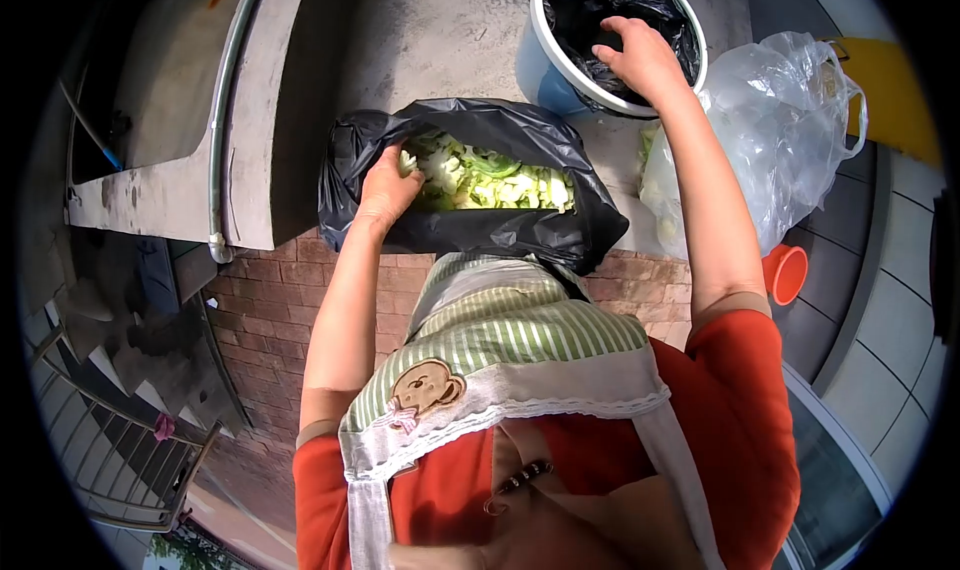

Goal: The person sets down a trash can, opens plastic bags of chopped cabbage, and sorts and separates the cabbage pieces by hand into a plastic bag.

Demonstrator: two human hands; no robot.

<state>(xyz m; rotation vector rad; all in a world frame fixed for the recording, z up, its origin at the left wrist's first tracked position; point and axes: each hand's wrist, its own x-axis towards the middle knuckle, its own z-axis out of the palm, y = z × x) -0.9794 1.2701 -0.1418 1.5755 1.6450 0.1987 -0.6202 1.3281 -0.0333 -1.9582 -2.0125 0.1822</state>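
Note:
My left hand (388,188) is at the left side of an open black plastic bag (500,232), its fingers closed on a pale piece of cut vegetable. Chopped pale green and yellowish vegetable (475,178) fills the opening of the bag. My right hand (640,58) hangs over the mouth of a white-rimmed blue bucket (548,65) lined with black plastic. Its fingers are spread and a little bent, with nothing seen between them. The inside of the bucket is dark, so its contents cannot be made out.
A large clear plastic bag (765,130) stands right of the bucket, near my right forearm. Beyond it lies something yellow (890,90). A small orange-red container (785,274) is below the clear bag. On the left are a concrete ledge (255,120) and a metal pipe (222,100).

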